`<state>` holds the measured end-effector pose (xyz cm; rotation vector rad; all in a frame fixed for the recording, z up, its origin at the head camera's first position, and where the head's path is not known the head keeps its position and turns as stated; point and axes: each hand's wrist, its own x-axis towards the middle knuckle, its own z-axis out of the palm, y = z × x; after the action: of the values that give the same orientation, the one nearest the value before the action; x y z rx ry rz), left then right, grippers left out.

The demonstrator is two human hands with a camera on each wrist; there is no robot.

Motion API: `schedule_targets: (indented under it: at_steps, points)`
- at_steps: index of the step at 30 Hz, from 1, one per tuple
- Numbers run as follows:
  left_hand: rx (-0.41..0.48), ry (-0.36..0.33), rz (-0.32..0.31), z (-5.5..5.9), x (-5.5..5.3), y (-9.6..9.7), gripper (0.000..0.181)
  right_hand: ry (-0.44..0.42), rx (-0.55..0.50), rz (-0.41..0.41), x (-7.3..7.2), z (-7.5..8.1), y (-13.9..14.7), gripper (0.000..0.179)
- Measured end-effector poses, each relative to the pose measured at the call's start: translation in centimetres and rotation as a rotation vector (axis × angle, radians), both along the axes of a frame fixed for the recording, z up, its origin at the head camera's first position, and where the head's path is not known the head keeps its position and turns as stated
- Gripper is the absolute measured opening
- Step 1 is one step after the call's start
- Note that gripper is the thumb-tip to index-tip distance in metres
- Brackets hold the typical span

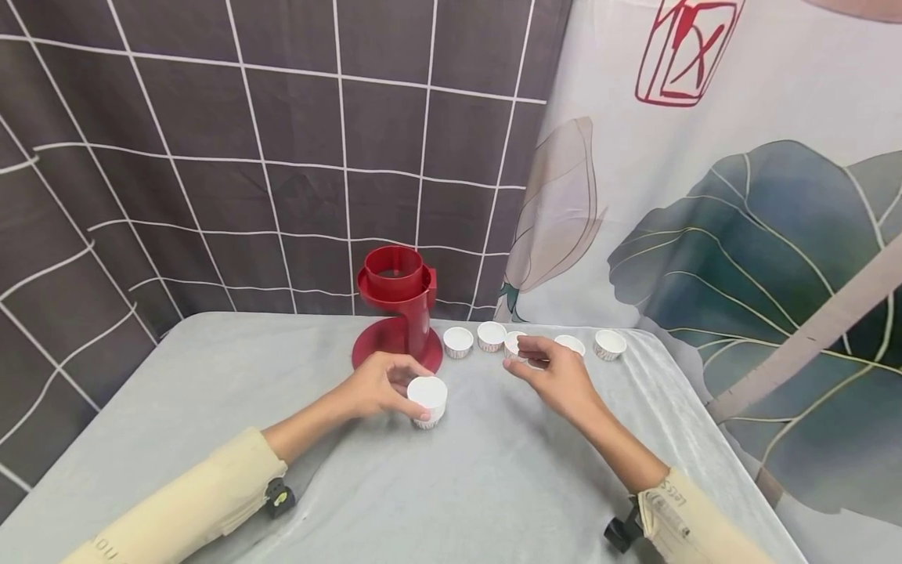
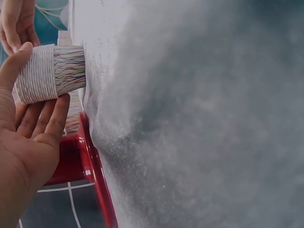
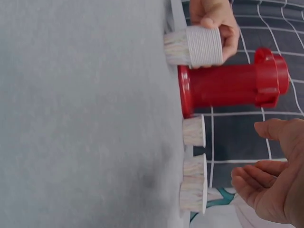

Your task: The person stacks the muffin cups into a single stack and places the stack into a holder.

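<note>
My left hand (image 1: 380,389) grips a nested stack of white paper baking cups (image 1: 427,395) between thumb and fingers. In the left wrist view the stack (image 2: 42,73) shows many tightly packed ribbed rims and a bottom cup printed with coloured streaks; its base is right at the tabletop. My right hand (image 1: 560,380) is in the air, thumb and fingers apart, nothing between them in the right wrist view. In the head view its fingertips overlap a single paper cup (image 1: 513,342) in the back row. Just behind the left hand stands a red cup-shaped holder on a round base (image 1: 395,286).
More single paper cups stand upright along the table's back edge, among them a cup beside the red base (image 1: 458,342) and one at the far right (image 1: 609,345). A grey cloth covers the table (image 1: 338,493). Dark checked and leaf-printed curtains (image 1: 282,180) hang behind.
</note>
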<state>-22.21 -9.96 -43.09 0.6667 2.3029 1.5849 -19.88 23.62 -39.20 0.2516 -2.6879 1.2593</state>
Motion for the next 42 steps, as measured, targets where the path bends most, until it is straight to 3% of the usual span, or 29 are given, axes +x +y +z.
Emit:
schedule_targets:
  at_steps: [16, 35, 38, 42]
  points:
    - [-0.007, 0.004, 0.009, 0.0, -0.1, 0.0, 0.049, -0.038, 0.036, -0.089, -2.5, -1.0, 2.8, 0.057]
    - [-0.035, 0.004, 0.010, 0.3, -0.2, 0.0, 0.049, -0.079, 0.178, -0.109, -4.8, -2.1, 1.9, 0.076]
    - [-0.036, 0.006, 0.010, 0.4, -0.2, 0.0, 0.049, -0.108, 0.174, -0.110, -5.2, -2.4, 1.9, 0.081]
    - [-0.031, 0.009, 0.004, 0.3, -0.2, 0.0, 0.049, -0.121, 0.157, -0.105, -7.7, -5.3, 3.2, 0.099]
